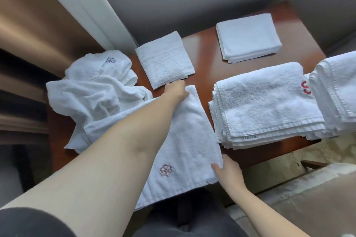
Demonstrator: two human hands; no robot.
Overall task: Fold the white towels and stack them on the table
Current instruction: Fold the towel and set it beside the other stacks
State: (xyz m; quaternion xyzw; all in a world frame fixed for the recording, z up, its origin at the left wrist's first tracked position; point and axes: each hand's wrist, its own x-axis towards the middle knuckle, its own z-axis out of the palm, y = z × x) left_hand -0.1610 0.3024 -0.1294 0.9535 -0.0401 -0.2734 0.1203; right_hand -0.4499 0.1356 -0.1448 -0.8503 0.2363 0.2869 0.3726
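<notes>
Head view, looking down on a reddish-brown glossy wooden table (pixel 204 52). No containers in view; the table alone carries everything.

A long white terry towel with a pink embroidered flower logo (pixel 185 140) lies stretched from the table's middle to its near edge, its near end hanging over. The left hand (pixel 176 90) reaches across and grips its far corner, fingers curled on the cloth. The right hand (pixel 228 169) pinches its near right edge, thumb on top, just beside the small label tag.

At the left sits a crumpled heap of unfolded white towels (pixel 92 90), one showing a grey flower logo, partly overhanging the table edge and touching the long towel.

Just past the left hand lies a small folded square white terry towel (pixel 164 61). Far right of it, well apart, a folded smooth white cloth (pixel 248 37) lies flat.

At the right, a stack of folded white towels with a red embroidered mark (pixel 265 106) sits just beside the long towel. Another pile of folded white towels (pixel 337 90) touches that stack at the frame's right edge, partly cut off.
</notes>
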